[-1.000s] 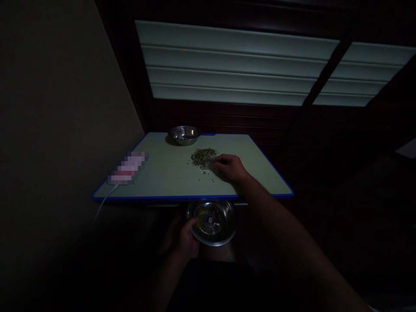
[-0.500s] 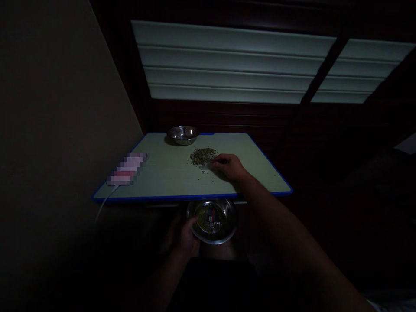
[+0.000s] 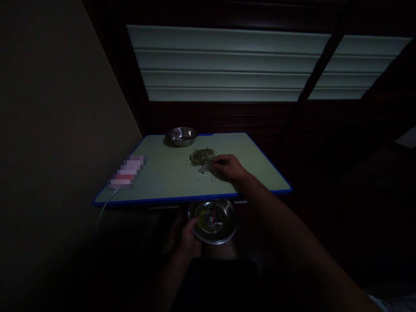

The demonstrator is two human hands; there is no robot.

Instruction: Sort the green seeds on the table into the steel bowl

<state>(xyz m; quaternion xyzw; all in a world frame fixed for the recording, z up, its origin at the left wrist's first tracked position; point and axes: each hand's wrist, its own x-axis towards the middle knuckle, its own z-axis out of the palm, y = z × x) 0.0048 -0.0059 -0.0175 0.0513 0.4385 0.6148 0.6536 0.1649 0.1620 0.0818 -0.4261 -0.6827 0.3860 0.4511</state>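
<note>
My right hand point(image 3: 228, 166) pinches a pale, see-through spoon point(image 3: 204, 168) low over the table. The spoon's tip lies at the near edge of a spread pile of small greenish-brown beans or grains point(image 3: 202, 156). A few loose ones are scattered nearer to me. Below the table's front edge, my left hand point(image 3: 190, 236) grips a shiny metal bowl point(image 3: 217, 241) by its left rim, thumb on the inside. Yellow-green patches and a small dark and red shape show in this bowl; whether they are contents or reflections I cannot tell.
A second metal bowl point(image 3: 182, 137) stands at the back left of the blue-edged table point(image 3: 162, 182). At the left edge lies a blurred-out phone-like object point(image 3: 127, 172) with a white cable point(image 3: 104, 208). A wall rises on the left, slatted panels point(image 3: 221, 65) behind.
The spoon's tip has shifted slightly towards me and left, over a few loose grains. My left hand and its bowl have hardly moved. The camera view has tilted a little.
</note>
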